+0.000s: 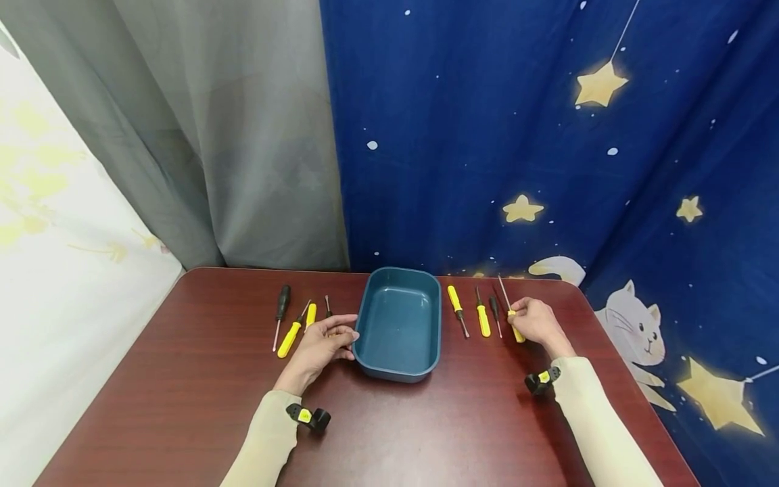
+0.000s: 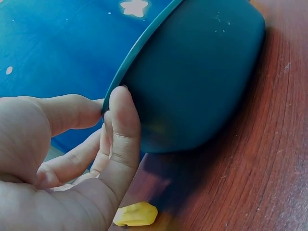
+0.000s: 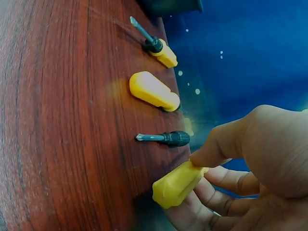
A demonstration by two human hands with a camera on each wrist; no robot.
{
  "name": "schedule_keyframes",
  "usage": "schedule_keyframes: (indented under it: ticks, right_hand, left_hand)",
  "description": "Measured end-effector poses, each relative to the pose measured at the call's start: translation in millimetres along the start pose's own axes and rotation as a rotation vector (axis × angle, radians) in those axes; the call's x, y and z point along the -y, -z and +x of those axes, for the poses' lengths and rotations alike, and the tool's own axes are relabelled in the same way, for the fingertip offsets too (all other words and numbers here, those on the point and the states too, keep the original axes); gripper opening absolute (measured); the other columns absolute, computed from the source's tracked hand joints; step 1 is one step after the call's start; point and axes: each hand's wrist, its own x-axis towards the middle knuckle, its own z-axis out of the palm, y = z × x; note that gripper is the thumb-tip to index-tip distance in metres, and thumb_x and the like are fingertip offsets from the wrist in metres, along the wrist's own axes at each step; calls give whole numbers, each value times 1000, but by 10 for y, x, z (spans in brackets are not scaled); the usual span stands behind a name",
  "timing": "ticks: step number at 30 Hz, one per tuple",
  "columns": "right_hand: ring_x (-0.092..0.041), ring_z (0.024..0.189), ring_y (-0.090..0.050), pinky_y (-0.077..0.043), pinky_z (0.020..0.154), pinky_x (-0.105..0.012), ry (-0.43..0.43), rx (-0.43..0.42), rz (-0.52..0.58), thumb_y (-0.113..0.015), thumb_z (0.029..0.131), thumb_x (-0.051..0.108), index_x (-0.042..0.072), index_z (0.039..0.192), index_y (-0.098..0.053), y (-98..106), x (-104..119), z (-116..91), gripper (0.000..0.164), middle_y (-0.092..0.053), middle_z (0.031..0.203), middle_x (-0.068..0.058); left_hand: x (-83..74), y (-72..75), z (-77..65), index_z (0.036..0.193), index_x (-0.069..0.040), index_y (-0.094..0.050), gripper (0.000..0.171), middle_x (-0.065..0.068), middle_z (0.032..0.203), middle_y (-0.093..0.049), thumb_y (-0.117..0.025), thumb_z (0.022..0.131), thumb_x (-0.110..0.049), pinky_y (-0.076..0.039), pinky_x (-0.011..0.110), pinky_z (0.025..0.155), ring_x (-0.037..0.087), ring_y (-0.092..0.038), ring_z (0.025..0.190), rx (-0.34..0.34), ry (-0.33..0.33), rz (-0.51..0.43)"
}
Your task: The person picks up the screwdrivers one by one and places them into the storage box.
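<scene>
A blue rectangular bin [image 1: 397,370] stands at the middle of the table's far side, its inside bare. My left hand [image 1: 322,343] pinches the bin's left rim between thumb and fingers, as the left wrist view shows close up. On the right, my right hand [image 1: 537,320] pinches a yellow-handled screwdriver [image 3: 178,185] by its handle, with the shaft pointing away toward the curtain. Left of that hand lie a black screwdriver [image 1: 494,308], a yellow screwdriver [image 1: 483,320] and another yellow one [image 1: 455,301].
Several more screwdrivers lie left of the bin: a black one [image 1: 282,302], a yellow one [image 1: 289,339] and others partly behind my left hand. The reddish-brown table [image 1: 389,433] ends at grey [image 1: 268,135] and blue [image 1: 462,135] curtains.
</scene>
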Motion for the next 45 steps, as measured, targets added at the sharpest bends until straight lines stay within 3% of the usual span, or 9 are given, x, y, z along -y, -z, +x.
schedule_keyframes:
  ticks: [12, 23, 31, 36, 45]
  right_hand:
    - [-25, 87, -66, -56, 77, -32, 51, -43, 25, -71, 91, 17, -2, 113, -63, 19, 107, -36, 30, -70, 102, -19]
    - [-26, 85, -65, -51, 70, -27, 89, -77, 79, -71, 91, 19, 0, 112, -64, 65, 287, -82, 30, -71, 100, -17]
    - [-25, 85, -66, -56, 67, -26, 96, -65, 140, -72, 91, 17, 0, 114, -64, 66, 486, -87, 30, -71, 102, -18]
    - [-21, 77, -68, -63, 65, -32, 100, -27, 213, -71, 91, 14, -2, 114, -63, 64, 613, -117, 29, -69, 101, -18]
    - [-21, 77, -69, -64, 69, -39, 116, 26, 259, -69, 92, 13, -2, 116, -62, 72, 797, -153, 29, -69, 103, -18]
  left_hand:
    - [-9, -6, 0, 140, -4, -58, 46, 24, 108, -66, -68, 95, -3, -63, 28, 68, 17, -67, 64, -2, -4, -1]
    - [0, -5, -12, 140, -4, -59, 45, 19, 105, -67, -68, 96, -2, -63, 27, 68, 17, -66, 64, -7, -2, -3]
    - [-3, -9, -7, 141, -3, -58, 46, 16, 102, -68, -68, 96, -3, -62, 27, 67, 17, -66, 63, -4, -3, -5]
    - [-4, -9, -14, 139, -6, -59, 44, 19, 105, -67, -68, 96, -4, -63, 27, 68, 17, -67, 65, -5, 3, -5]
    - [23, 0, -1, 140, -5, -59, 44, 16, 103, -67, -68, 97, -4, -63, 27, 68, 17, -66, 64, 6, -12, -7]
